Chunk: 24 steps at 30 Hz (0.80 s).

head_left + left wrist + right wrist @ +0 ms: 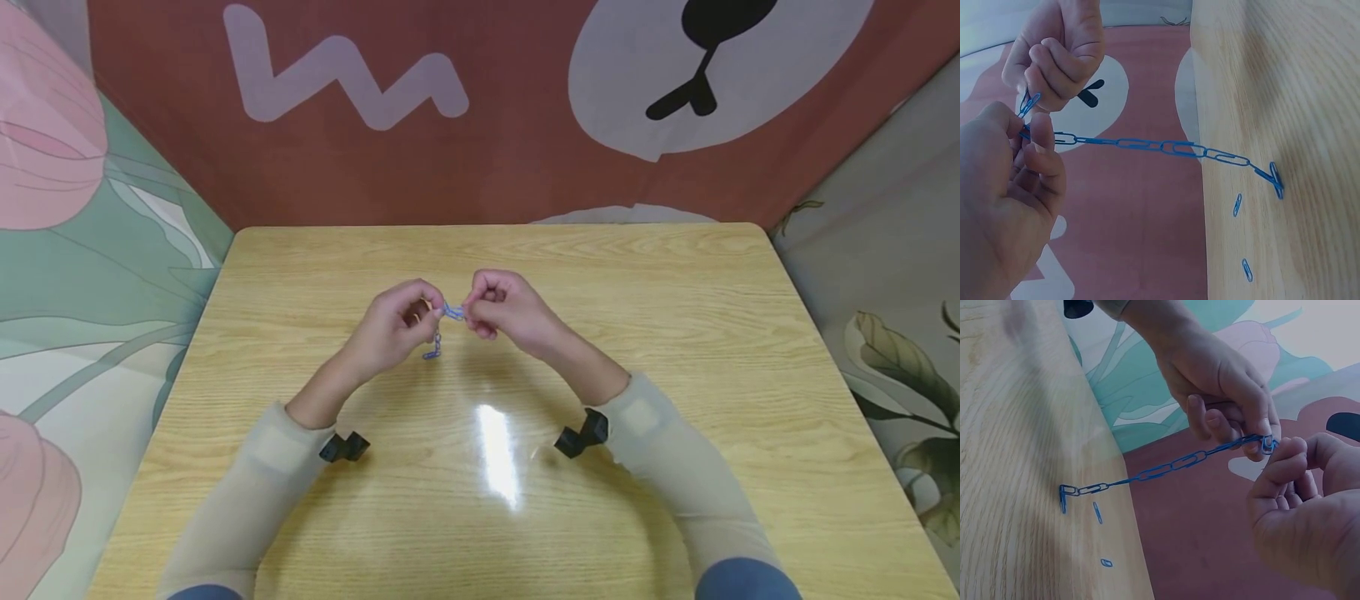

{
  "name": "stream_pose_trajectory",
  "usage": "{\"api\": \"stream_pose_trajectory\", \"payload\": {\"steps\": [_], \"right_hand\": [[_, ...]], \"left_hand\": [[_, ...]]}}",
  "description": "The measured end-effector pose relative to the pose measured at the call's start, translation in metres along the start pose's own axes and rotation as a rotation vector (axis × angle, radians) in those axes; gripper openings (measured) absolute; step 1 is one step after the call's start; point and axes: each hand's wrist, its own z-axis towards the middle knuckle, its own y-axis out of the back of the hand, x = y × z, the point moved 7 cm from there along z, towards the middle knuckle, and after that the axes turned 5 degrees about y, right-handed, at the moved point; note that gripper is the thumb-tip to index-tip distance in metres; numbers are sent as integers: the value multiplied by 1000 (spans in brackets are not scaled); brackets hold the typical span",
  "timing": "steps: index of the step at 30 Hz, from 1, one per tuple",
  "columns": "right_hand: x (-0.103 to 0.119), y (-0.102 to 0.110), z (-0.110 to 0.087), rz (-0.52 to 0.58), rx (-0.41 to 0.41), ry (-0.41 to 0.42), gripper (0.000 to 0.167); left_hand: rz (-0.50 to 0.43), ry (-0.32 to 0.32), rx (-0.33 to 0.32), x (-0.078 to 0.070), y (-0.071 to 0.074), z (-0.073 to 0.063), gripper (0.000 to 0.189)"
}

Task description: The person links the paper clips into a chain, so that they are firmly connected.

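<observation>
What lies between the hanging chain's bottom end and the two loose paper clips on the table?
Only bare wood: in the left wrist view the chain ends just beside the loose clips, apart from them.

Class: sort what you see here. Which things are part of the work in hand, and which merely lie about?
In the work: left hand, right hand, blue paper-clip chain, single clip pinched at its top end.
Lying about: two loose clips on the wooden table.

Left grip [393,325] and right grip [504,310] pinched, fingertips meeting.
</observation>
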Motion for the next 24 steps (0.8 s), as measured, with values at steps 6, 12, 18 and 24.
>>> {"api": "stream_pose_trajectory", "payload": {"steps": [6,12,18,24], "right_hand": [[-4,2,0,35,-5,-95,20],[-6,2,-1,65,11,-173,21],[-7,2,0,47,1,-189,23],[-8,2,0,97,-14,-198,25]], "left_hand": [[46,-43,-1,-1,-3,0,11],[85,-72,-3,-2,-5,0,11],[86,-75,-6,0,-8,-1,11],[26,-37,6,2,-11,1,8]]}}
